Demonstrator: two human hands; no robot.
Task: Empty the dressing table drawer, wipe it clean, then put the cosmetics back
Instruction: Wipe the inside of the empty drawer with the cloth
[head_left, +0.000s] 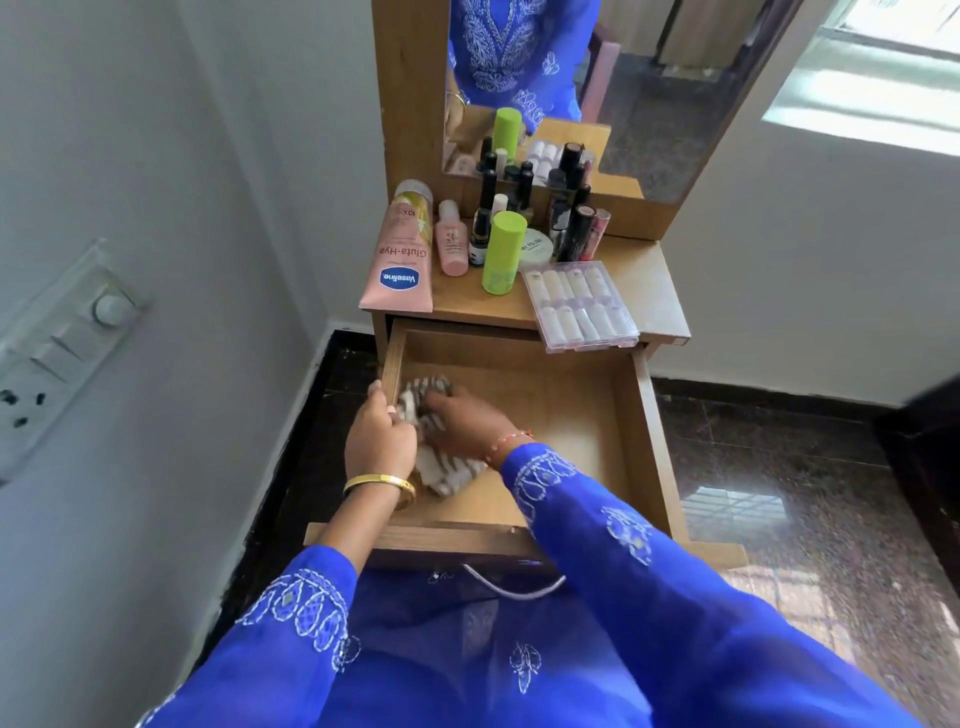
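Observation:
The wooden drawer is pulled out, its inside bare apart from a striped cloth at its left side. My right hand lies on the cloth with fingers curled into it, pressing it against the drawer's left wall. My left hand grips that left wall, thumb over the rim. The cosmetics stand on the tabletop: a pink Vaseline tube, a small pink bottle, a green cylinder, several dark bottles and lipsticks, and a clear case of small tubes.
A mirror rises behind the tabletop. A white wall with a switch panel is close on the left. Dark polished floor lies to the right of the drawer. The clear case overhangs the table's front edge above the drawer.

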